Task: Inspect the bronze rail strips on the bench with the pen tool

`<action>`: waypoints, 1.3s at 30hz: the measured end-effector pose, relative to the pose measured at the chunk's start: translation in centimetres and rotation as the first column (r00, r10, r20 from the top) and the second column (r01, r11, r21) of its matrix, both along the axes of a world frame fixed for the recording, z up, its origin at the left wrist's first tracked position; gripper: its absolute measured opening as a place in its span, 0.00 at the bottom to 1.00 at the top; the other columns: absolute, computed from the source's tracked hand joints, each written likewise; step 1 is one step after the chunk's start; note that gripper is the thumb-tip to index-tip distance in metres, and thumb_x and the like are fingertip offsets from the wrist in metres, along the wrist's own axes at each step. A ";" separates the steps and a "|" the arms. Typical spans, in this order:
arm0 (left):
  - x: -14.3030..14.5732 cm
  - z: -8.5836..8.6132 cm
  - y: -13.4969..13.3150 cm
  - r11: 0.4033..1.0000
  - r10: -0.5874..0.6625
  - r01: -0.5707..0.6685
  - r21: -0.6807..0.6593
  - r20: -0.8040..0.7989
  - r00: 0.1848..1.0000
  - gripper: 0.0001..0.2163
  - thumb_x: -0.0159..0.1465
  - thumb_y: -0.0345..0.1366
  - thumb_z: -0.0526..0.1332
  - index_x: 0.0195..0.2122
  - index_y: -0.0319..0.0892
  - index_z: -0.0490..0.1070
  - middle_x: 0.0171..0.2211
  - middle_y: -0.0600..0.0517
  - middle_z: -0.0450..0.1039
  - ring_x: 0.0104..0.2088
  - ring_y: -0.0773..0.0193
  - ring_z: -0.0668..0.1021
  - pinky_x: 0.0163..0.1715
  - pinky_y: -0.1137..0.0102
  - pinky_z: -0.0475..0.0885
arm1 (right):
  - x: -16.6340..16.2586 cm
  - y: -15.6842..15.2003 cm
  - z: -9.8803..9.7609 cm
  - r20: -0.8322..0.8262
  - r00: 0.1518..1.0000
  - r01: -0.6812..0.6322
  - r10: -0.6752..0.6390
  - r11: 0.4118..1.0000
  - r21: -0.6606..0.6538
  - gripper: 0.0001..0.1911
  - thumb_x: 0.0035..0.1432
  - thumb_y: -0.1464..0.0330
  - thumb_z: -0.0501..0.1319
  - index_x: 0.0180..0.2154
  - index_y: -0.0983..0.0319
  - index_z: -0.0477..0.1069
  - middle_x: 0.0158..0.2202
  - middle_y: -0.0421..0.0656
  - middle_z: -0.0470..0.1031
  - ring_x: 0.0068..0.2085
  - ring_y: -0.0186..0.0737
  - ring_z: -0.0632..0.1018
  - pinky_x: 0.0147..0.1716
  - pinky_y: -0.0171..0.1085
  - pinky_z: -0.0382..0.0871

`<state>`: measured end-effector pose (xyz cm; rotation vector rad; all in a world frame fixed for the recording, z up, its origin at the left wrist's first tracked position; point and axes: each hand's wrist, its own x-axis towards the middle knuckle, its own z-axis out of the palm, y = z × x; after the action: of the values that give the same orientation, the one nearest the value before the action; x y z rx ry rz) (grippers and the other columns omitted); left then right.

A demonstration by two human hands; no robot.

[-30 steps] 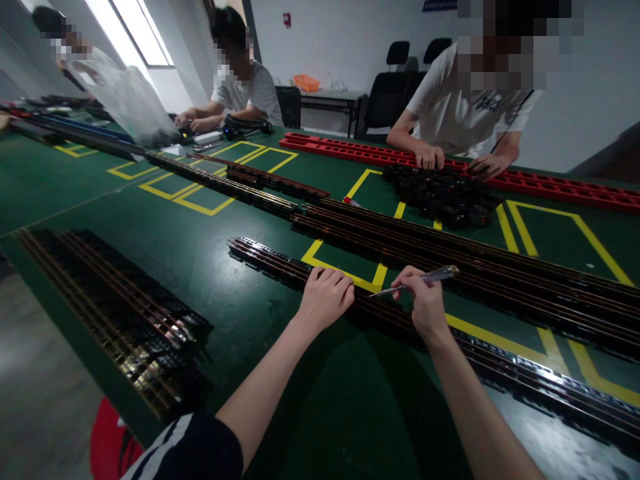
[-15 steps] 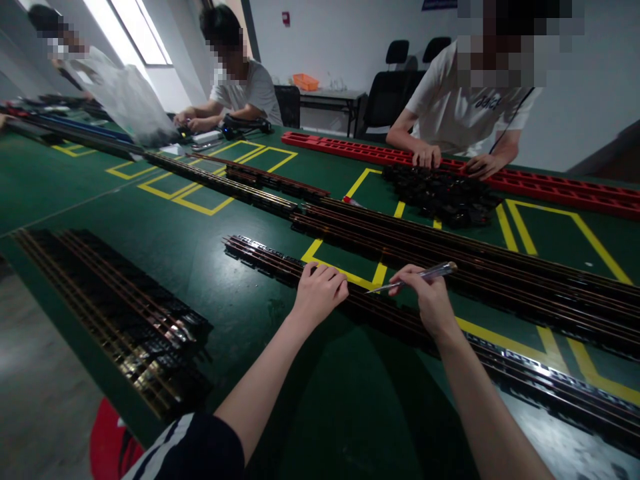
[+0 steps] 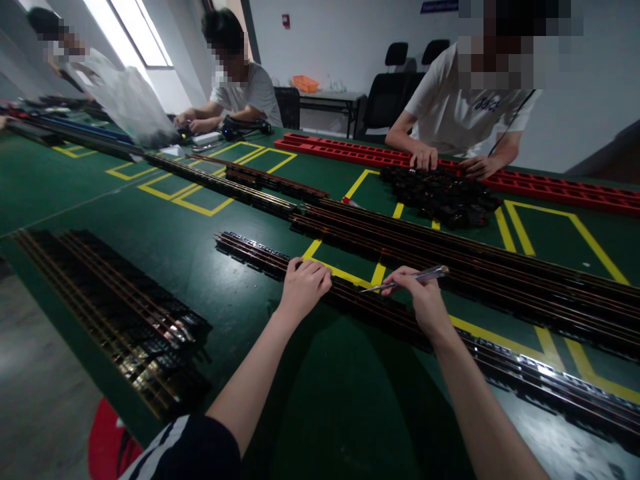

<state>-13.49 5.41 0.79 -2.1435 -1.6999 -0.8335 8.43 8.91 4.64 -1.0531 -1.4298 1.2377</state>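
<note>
A long black track with thin copper-coloured strips runs slantwise across the near part of the table. My left hand is closed over it, fingers wrapped around the far edge. In my right hand is a slim screwdriver with a shiny handle, pinched between thumb and fingers. Its thin tip points left and down at the track, just right of my left hand. Whether the tip touches the track I cannot tell.
More long tracks lie behind, and a stack of tracks at the left. Across the green table, a co-worker's hands are at a pile of black parts beside red rails. Two others sit farther left.
The near track has slid a little to the left along its length. My left hand has moved left with it, and the screwdriver has shifted slightly left too.
</note>
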 end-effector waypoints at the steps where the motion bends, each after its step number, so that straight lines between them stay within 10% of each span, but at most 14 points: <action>1: 0.0 0.0 0.0 1.000 -0.003 0.003 -0.001 -0.002 1.000 0.13 0.65 0.30 0.52 0.29 0.44 0.74 0.32 0.55 0.80 0.37 0.63 0.78 0.48 0.61 0.62 | 0.0 0.0 -0.1 -0.009 1.000 0.007 -0.007 1.000 -0.004 0.09 0.46 0.65 0.60 0.19 0.61 0.74 0.18 0.41 0.74 0.22 0.37 0.75 0.29 0.37 0.71; 39: -0.3 0.4 -0.2 0.997 -0.041 0.041 -0.061 0.001 0.999 0.14 0.66 0.31 0.50 0.30 0.44 0.74 0.33 0.54 0.80 0.37 0.62 0.78 0.45 0.62 0.63 | 0.4 0.3 -0.7 -0.114 0.985 0.127 -0.127 0.992 -0.007 0.09 0.41 0.68 0.57 0.14 0.60 0.68 0.15 0.39 0.68 0.16 0.34 0.68 0.19 0.35 0.64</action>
<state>-13.81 5.25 1.24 -2.2251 -1.7079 -0.8018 8.88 9.21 3.97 -1.0397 -1.2563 1.1862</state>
